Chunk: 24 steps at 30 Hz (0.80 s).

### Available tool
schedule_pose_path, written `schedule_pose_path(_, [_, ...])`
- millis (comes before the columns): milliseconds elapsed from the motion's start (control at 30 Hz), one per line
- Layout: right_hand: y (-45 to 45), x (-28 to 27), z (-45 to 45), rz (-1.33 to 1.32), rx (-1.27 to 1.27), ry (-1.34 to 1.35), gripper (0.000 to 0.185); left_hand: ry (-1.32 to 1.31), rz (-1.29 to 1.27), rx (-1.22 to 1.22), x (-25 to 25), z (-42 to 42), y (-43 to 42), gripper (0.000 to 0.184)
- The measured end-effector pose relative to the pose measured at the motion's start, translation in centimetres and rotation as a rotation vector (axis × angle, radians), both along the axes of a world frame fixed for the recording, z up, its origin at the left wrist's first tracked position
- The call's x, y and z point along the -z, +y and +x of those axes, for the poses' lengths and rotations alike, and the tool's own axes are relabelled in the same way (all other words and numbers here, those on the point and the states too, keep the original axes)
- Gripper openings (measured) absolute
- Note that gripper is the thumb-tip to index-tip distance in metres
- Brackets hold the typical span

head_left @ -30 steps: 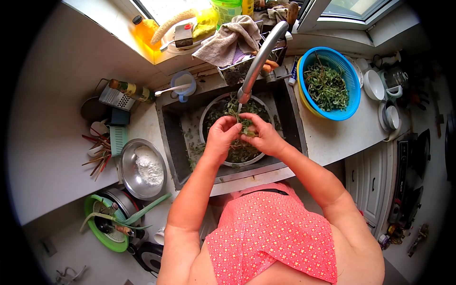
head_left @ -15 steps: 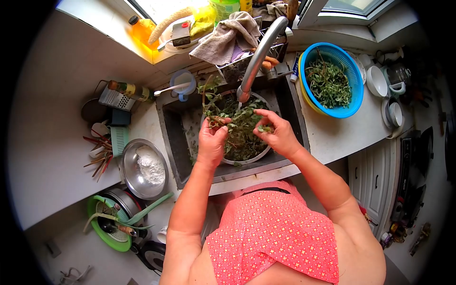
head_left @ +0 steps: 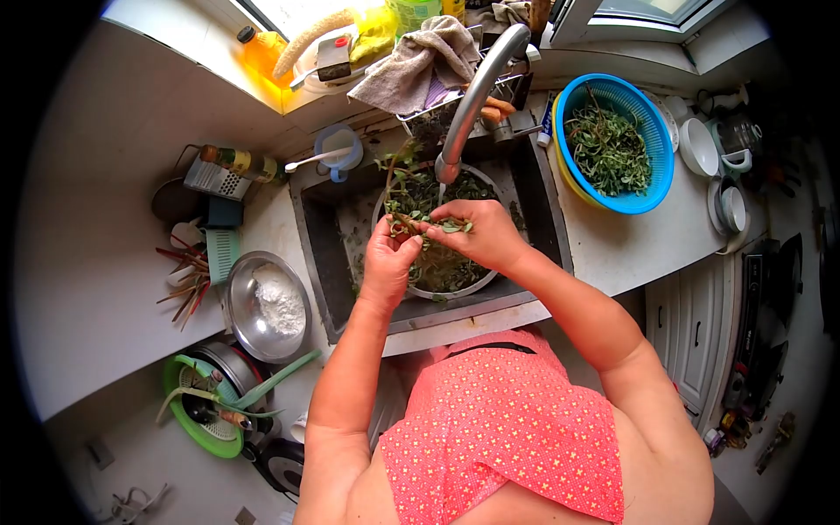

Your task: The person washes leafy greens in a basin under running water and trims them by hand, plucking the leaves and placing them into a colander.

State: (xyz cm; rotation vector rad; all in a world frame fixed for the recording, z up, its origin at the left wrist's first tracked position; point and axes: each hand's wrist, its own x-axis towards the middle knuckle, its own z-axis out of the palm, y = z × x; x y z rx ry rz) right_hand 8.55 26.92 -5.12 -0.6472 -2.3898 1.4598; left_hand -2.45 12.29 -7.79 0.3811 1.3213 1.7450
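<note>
Over a round basin (head_left: 480,286) in the dark sink (head_left: 317,249), my left hand (head_left: 390,258) is closed on a long leafy green stem (head_left: 400,182) that stands up beyond my fingers. Right beside it, my right hand (head_left: 479,233) pinches leaves (head_left: 455,226) near the stem; its fingertips come up to my left fingers. Loose greens (head_left: 451,267) fill the basin beneath both hands. The curved faucet (head_left: 484,92) reaches over the basin, with a thin stream of water at its mouth.
A blue basket (head_left: 662,144) of picked greens (head_left: 608,149) stands right of the sink, near white bowls (head_left: 697,147). To the left are a metal bowl (head_left: 238,319) holding white powder (head_left: 280,304), a grater (head_left: 216,179) and a blue-rimmed pitcher (head_left: 339,150). A cloth (head_left: 424,66) hangs behind.
My right hand has moved left, from the basin's right side to the stem at my left hand. The left hand stays nearly in place, still gripping the stem.
</note>
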Motion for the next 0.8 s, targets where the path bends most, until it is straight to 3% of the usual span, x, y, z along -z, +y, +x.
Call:
schedule_pose_path(100, [0.3, 1.7, 0.2, -0.019, 0.020, 0.064, 0.018, 0.057, -0.026, 0.033, -0.2, 0.1, -0.1, 0.026])
schedule_pose_path(200, [1.1, 1.7, 1.1, -0.697, 0.186, 0.102, 0.012, 0.027, -0.037, 0.015, -0.3, 0.1, -0.3, 0.026])
schedule_pose_path(233, [1.6, 0.9, 1.6, -0.693, 0.190, 0.100, 0.012, 0.029, -0.053, 0.002, -0.3, 0.1, -0.3, 0.026])
schedule_pose_path(300, [2.7, -0.2, 2.9, -1.020, 0.327, 0.013, 0.011, 0.025, -0.063, -0.006, -0.1, -0.1, -0.5, 0.026])
schedule_pose_path(367, [3.1, -0.4, 4.0, -1.017, 0.375, 0.055, 0.010, 0.015, -0.114, -0.038, 0.1, -0.4, -0.8, 0.023])
schedule_pose_path(500, [4.5, 1.2, 7.8, -0.881, 0.445, 0.030, 0.010, -0.009, -0.079, -0.063, 0.4, -1.0, -0.8, 0.021])
schedule_pose_path(567, [4.7, 3.0, 9.8, -0.497, 0.431, 0.019, 0.015, -0.015, -0.080, -0.063, 0.2, -1.2, -0.6, 0.020])
schedule_pose_path(600, [5.2, 4.0, 11.3, -0.158, 0.381, -0.255, 0.019, -0.060, -0.071, -0.062, 0.2, -1.3, -0.6, 0.020])
schedule_pose_path(633, [5.1, 4.2, 12.2, -0.159, 0.378, -0.254, 0.019, -0.105, -0.062, -0.060, 0.2, -1.4, -0.5, 0.020])
schedule_pose_path(700, [4.3, 4.2, 13.6, 0.357, 0.215, -0.671, 0.018, -0.109, -0.066, -0.044, 0.6, -1.6, -0.3, 0.021])
schedule_pose_path(767, [4.1, 4.1, 13.9, 0.298, 0.189, -0.791, 0.017, -0.112, -0.070, -0.028, 0.6, -1.8, -0.1, 0.021])
schedule_pose_path(800, [4.0, 3.9, 13.9, 0.275, 0.187, -0.659, 0.017, -0.106, -0.066, -0.019, 0.6, -1.7, 0.2, 0.022])
